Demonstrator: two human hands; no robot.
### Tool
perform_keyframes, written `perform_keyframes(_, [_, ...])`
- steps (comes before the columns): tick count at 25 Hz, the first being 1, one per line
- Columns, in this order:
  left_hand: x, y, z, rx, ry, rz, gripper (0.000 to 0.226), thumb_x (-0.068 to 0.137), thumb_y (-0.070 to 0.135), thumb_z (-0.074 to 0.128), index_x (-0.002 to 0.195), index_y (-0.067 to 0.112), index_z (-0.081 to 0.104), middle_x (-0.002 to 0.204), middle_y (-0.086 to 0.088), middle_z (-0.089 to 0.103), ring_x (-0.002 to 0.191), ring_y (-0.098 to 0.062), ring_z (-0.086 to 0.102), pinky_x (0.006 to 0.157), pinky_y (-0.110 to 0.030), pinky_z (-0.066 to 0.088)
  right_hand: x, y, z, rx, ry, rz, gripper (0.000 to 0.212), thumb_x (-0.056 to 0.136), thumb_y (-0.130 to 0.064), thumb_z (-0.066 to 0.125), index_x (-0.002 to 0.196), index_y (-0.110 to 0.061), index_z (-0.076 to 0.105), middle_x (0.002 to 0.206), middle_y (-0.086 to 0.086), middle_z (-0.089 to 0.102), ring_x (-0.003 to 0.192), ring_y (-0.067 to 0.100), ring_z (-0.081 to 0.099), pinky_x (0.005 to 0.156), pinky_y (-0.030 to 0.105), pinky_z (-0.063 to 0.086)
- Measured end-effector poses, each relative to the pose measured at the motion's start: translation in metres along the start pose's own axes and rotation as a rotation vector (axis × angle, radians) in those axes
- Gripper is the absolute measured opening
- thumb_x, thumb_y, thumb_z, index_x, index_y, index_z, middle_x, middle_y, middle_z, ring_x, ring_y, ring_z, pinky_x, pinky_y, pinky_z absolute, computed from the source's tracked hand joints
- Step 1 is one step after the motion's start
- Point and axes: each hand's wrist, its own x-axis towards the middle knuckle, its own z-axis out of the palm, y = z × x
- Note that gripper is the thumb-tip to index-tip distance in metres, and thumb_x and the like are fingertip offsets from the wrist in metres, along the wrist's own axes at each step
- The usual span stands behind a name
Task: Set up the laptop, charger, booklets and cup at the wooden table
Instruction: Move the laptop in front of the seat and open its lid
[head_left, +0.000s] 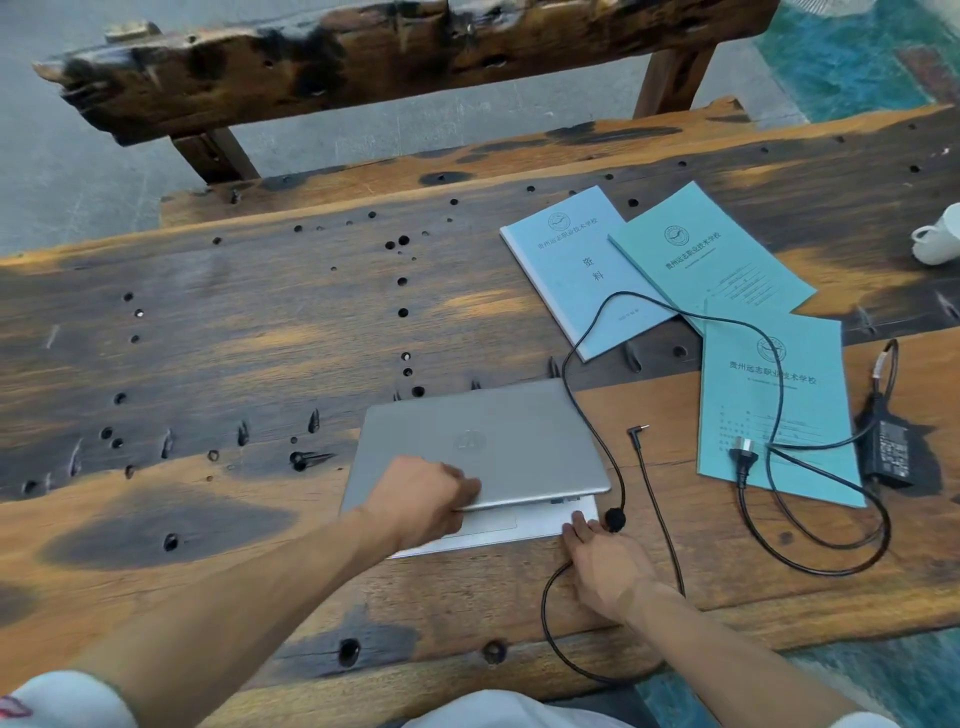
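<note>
3 booklets (597, 270), 1 laptop (498, 441), 1 charger (891, 449), 1 cup (940, 239)

The scene is lit evenly by soft, diffuse daylight, with no single source to be made out. A pale sheen is seen on the dark wooden table (218, 332), strongest left of centre. Only faint, short shadows are cast, as beside the charger brick (891, 452). Slight motion blur is noted on the left hand (423, 496) and across the table grain. Straight edges are bowed by wide-angle distortion towards the borders, and the white cup (940, 239) is cut off at the right edge
</note>
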Motion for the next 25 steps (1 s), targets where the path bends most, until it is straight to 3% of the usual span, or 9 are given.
perform_keyframes(5, [0.008, -0.041, -0.069, -0.038, 0.117, -0.121, 0.029, 0.09, 0.047, 0.056, 0.117, 0.042, 0.065, 0.098, 0.011, 0.073, 0.086, -0.015, 0.067, 0.068, -0.026, 0.053, 0.007, 0.002, -0.008, -0.064, -0.036, -0.031, 0.063, 0.094, -0.017, 0.041, 0.152, -0.008, 0.02, 0.162, 0.012, 0.015, 0.136, 0.029, 0.039, 0.096, 0.043, 0.045])
perform_keyframes(9, [0.027, -0.07, -0.106, -0.107, 0.272, -0.254, 0.026, 0.093, 0.045, 0.059, 0.113, 0.035, 0.072, 0.096, 0.01, 0.076, 0.081, -0.015, 0.069, 0.067, -0.028, 0.057, 0.007, 0.002, -0.01, -0.063, -0.064, -0.021, 0.062, 0.093, -0.019, 0.041, 0.152, -0.009, 0.022, 0.161, 0.013, 0.018, 0.132, 0.029, 0.044, 0.095, 0.044, 0.047])
perform_keyframes(11, [0.039, -0.081, -0.119, -0.131, 0.323, -0.306, 0.023, 0.095, 0.039, 0.06, 0.111, 0.03, 0.073, 0.094, 0.008, 0.076, 0.075, -0.014, 0.067, 0.062, -0.023, 0.052, 0.007, 0.002, -0.011, -0.057, -0.069, -0.018, 0.062, 0.093, -0.018, 0.041, 0.152, -0.009, 0.022, 0.161, 0.012, 0.017, 0.132, 0.029, 0.043, 0.095, 0.044, 0.047])
perform_keyframes(13, [0.055, -0.091, -0.127, -0.121, 0.385, -0.365, 0.021, 0.097, 0.034, 0.058, 0.11, 0.028, 0.073, 0.098, 0.003, 0.076, 0.082, -0.02, 0.067, 0.063, -0.025, 0.045, 0.006, 0.002, -0.011, -0.049, -0.068, -0.015, 0.063, 0.093, -0.018, 0.041, 0.152, -0.009, 0.022, 0.161, 0.011, 0.018, 0.134, 0.028, 0.042, 0.095, 0.044, 0.047])
perform_keyframes(16, [0.078, -0.103, -0.128, -0.151, 0.446, -0.481, 0.02, 0.096, 0.029, 0.06, 0.109, 0.025, 0.075, 0.104, -0.006, 0.074, 0.096, -0.032, 0.067, 0.071, -0.033, 0.049, 0.004, 0.001, -0.012, -0.046, -0.052, -0.005, 0.058, 0.092, -0.016, 0.042, 0.148, -0.008, 0.028, 0.156, 0.011, 0.025, 0.13, 0.026, 0.044, 0.089, 0.042, 0.048])
perform_keyframes(20, [0.099, -0.109, -0.126, -0.189, 0.454, -0.565, 0.02, 0.096, 0.027, 0.06, 0.106, 0.019, 0.075, 0.098, -0.012, 0.073, 0.09, -0.037, 0.068, 0.074, -0.038, 0.055, 0.005, 0.003, -0.012, -0.052, -0.061, -0.016, 0.059, 0.091, -0.016, 0.044, 0.148, -0.009, 0.028, 0.156, 0.01, 0.025, 0.129, 0.025, 0.045, 0.087, 0.042, 0.048])
perform_keyframes(25, [0.096, -0.114, -0.118, -0.145, 0.471, -0.5, 0.021, 0.099, 0.027, 0.055, 0.103, 0.017, 0.073, 0.092, -0.013, 0.072, 0.084, -0.036, 0.068, 0.066, -0.035, 0.049, 0.003, -0.003, -0.013, -0.062, -0.06, 0.018, 0.057, 0.092, -0.014, 0.043, 0.147, -0.009, 0.029, 0.155, 0.01, 0.027, 0.128, 0.025, 0.045, 0.082, 0.04, 0.048])
